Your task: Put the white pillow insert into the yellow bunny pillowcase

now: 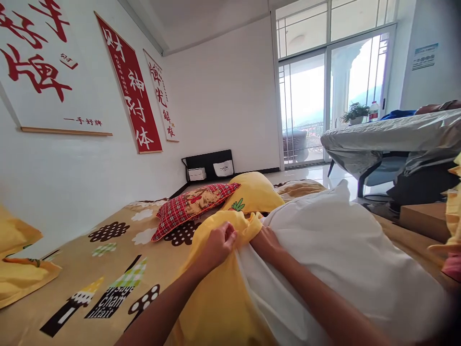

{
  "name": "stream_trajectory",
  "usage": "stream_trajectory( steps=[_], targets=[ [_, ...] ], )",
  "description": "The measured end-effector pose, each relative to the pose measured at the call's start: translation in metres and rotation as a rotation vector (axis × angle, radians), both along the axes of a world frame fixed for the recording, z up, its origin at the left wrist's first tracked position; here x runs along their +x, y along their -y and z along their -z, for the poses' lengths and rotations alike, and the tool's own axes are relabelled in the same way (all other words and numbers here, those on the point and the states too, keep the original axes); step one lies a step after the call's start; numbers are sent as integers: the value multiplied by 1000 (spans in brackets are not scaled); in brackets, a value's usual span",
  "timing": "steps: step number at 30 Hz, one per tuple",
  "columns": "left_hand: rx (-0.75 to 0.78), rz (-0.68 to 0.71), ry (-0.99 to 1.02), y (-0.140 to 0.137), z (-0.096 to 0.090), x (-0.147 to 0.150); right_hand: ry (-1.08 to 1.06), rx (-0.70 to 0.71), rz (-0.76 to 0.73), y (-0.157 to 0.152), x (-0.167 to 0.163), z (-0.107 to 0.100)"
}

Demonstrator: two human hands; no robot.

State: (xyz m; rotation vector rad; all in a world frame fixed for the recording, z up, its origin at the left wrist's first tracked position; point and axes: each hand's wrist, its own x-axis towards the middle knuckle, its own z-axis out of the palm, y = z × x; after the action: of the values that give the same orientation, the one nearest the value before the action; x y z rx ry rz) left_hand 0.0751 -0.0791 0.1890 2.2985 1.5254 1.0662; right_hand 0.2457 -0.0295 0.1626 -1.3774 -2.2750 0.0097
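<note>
A yellow pillowcase (219,298) lies in front of me, with a white pillow insert (331,245) against its right side. My left hand (220,242) is closed, its curled fingers pinching the pillowcase near its far end. Close by, my right hand (267,241) grips the bunched yellow edge where cloth and insert meet; its fingertips are hidden by the fabric. How much of the insert sits inside the case I cannot tell.
A patterned bedspread (118,269) spreads beneath everything. Beyond my hands lie a red plaid cushion (190,204) and a yellow cushion (255,190). More yellow cloth (21,254) is at the left. A plastic-covered table (392,132) and a cardboard box (425,222) stand at right.
</note>
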Motion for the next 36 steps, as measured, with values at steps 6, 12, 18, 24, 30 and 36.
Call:
stream_trajectory(
  steps=[6,12,18,24,30,36],
  targets=[
    [147,-460,171,-28,9,-65,-104,-18,54,4,-1,-14],
    [-516,13,398,-25,6,-88,-62,0,15,14,-15,-14],
    [-134,-100,-26,-18,21,-85,18,-11,52,1,-6,-8],
    [53,-272,243,-18,18,-107,95,8,39,-9,7,-4],
    [81,-326,309,-5,31,-129,-41,-31,184,-18,17,-6],
    [-201,-280,511,-4,47,-145,-73,-55,209,-20,12,-7]
  ],
)
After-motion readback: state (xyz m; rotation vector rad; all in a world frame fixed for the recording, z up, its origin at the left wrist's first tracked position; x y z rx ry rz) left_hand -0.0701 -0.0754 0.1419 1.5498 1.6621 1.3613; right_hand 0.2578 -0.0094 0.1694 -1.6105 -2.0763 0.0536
